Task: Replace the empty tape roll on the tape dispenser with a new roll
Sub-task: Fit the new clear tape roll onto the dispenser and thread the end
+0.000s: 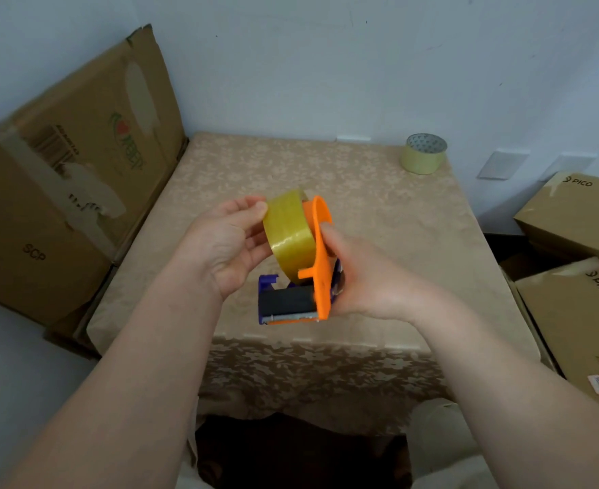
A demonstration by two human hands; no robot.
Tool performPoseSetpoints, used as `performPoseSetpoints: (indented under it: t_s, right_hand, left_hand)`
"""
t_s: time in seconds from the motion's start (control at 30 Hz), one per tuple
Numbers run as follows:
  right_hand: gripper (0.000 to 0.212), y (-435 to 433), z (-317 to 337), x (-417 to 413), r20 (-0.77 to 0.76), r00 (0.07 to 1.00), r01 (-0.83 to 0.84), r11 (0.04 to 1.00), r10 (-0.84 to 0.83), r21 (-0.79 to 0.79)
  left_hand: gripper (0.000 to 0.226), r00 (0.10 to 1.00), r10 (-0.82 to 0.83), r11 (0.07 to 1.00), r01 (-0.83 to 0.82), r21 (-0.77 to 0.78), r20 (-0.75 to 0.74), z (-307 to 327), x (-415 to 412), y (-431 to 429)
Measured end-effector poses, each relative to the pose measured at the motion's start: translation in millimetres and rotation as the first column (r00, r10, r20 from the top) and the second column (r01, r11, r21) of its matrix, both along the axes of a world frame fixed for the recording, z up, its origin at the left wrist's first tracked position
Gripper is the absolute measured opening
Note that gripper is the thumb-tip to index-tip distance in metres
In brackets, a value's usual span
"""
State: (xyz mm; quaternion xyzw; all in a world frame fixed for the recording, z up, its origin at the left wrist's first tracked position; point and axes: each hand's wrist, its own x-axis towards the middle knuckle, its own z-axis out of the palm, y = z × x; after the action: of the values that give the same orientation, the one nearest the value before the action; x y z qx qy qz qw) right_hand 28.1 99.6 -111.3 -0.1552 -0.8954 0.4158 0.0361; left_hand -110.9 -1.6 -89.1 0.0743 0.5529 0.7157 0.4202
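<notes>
An orange and blue tape dispenser [321, 273] is held above the table in my right hand [365, 280], thumb pressed on its orange side plate. A thick yellowish tape roll [289, 234] sits against the dispenser's orange hub. My left hand [227, 241] grips that roll from the left, fingertips on its outer edge. A second tape roll [423, 154], thin and pale with a grey core, stands on the table's far right corner.
The small table [241, 171] has a beige floral cloth and stands against a white wall. Flattened cardboard boxes [61, 192] lean at the left. Stacked brown boxes [580, 270] sit at the right, close to the table edge.
</notes>
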Motion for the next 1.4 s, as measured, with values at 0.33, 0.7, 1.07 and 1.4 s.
performPoseSetpoints:
  t_s: [0.33, 0.7, 1.07, 1.4]
  right_hand:
    - [0.026, 10, -5, -9, -0.014, 0.991, 0.135, 0.989, -0.135, 0.067]
    - [0.065, -4, 0, -23, 0.083, 0.818, 0.472, 0.582, -0.569, -0.662]
    - [0.023, 7, -16, 4, -0.015, 0.984, 0.170, 0.971, -0.175, -0.170]
    - [0.023, 5, -15, -6, 0.010, 0.912, 0.381, 0.837, -0.411, -0.392]
  left_hand:
    - [0.021, 0.679, -0.145, 0.957, -0.089, -0.277, -0.720, 1, 6, -2]
    - [0.016, 0.437, -0.270, 0.925, -0.129, -0.357, -0.858, 3, 6, -4]
    - [0.025, 0.440, -0.370, 0.902, -0.042, -0.430, -0.818, 0, -2, -9]
    - [0.030, 0.484, -0.355, 0.896, -0.070, -0.439, -0.800, 2, 0, -9]
